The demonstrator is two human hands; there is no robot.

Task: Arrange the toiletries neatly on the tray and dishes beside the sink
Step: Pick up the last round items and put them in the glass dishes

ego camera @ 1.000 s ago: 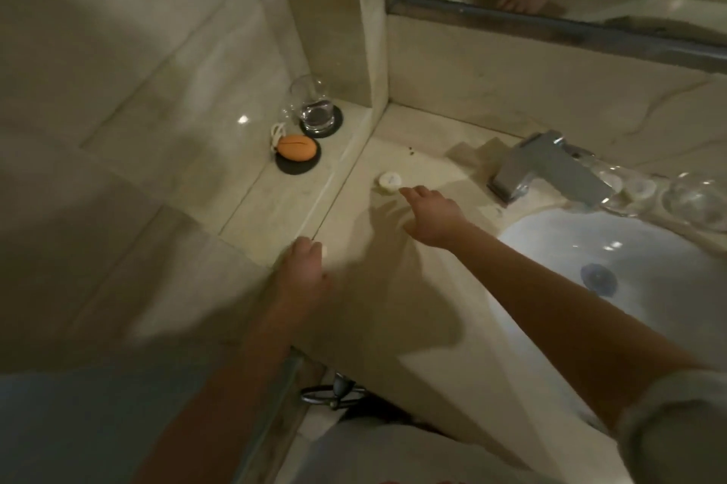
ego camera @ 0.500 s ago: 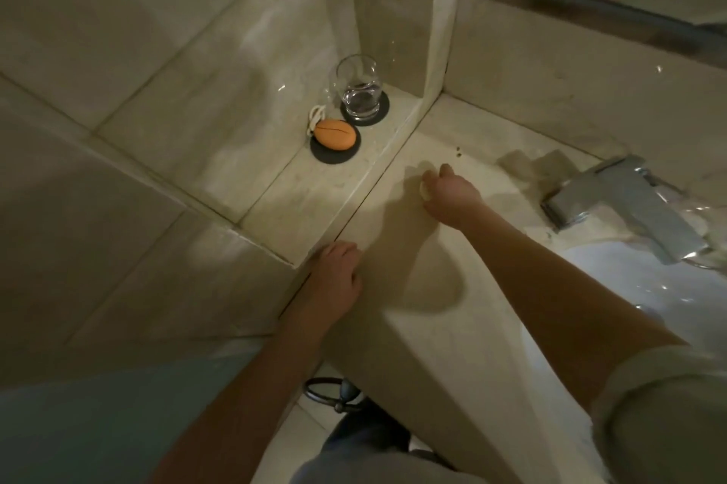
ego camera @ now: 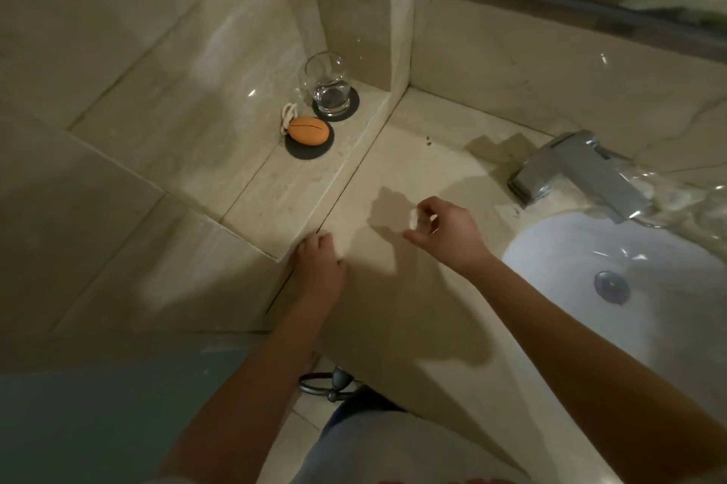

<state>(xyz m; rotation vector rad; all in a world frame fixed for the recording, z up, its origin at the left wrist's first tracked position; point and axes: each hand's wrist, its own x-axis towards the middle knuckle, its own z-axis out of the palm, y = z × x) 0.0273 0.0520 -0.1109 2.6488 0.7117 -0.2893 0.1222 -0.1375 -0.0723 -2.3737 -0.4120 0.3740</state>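
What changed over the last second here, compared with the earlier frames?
The right hand reached the small white round item lying on the counter, pinched it and lifted it off. The left hand stayed resting at the counter edge; the glass and orange soap stayed on their dark dishes.

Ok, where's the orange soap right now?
In the head view, upper left of centre: the orange soap sits on a dark dish on the ledge, beside the glass.
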